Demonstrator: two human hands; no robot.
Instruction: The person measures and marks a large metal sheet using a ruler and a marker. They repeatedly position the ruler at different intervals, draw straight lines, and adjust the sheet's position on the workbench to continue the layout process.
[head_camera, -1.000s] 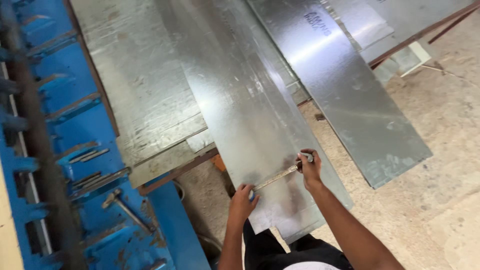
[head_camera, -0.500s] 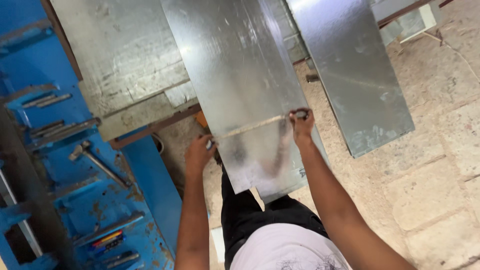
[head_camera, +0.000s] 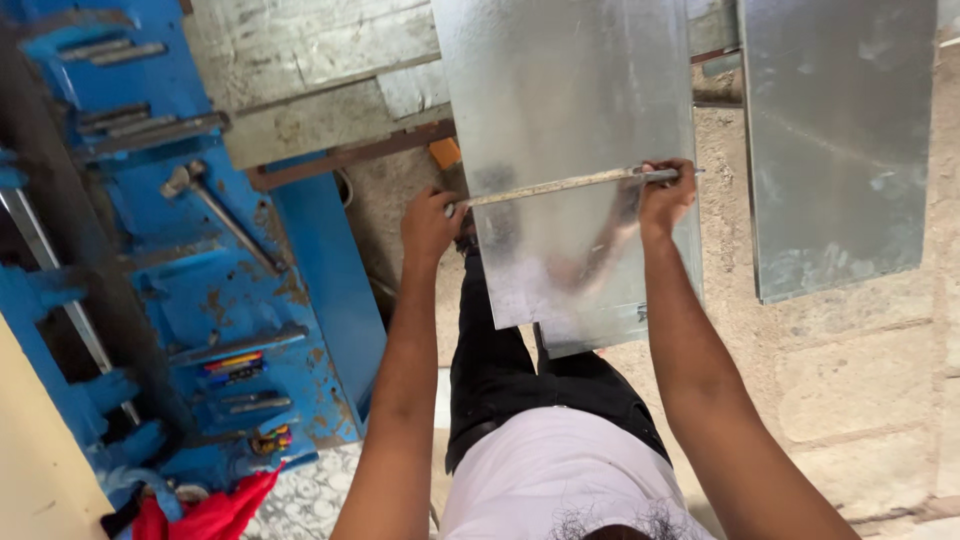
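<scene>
The fingers of the left hand (head_camera: 428, 222) are curling closed over the near end of a long, thin, pale metal straightedge (head_camera: 560, 185), pinning it at the left edge of a shiny rectangular galvanised steel sheet (head_camera: 565, 150). The fingers of the right hand (head_camera: 665, 195) are closing around the opposite end, where a slim grey marking tool (head_camera: 668, 174) is projecting past the knuckles. The straightedge is lying across the full width of the sheet, tilting slightly upward toward the right. The sheet is overhanging a worn grey workbench (head_camera: 300, 70) above the person's legs. A second galvanised sheet (head_camera: 835, 140) is lying just beside it on the right. A blue steel machine frame (head_camera: 220, 270) is standing to the left.
</scene>
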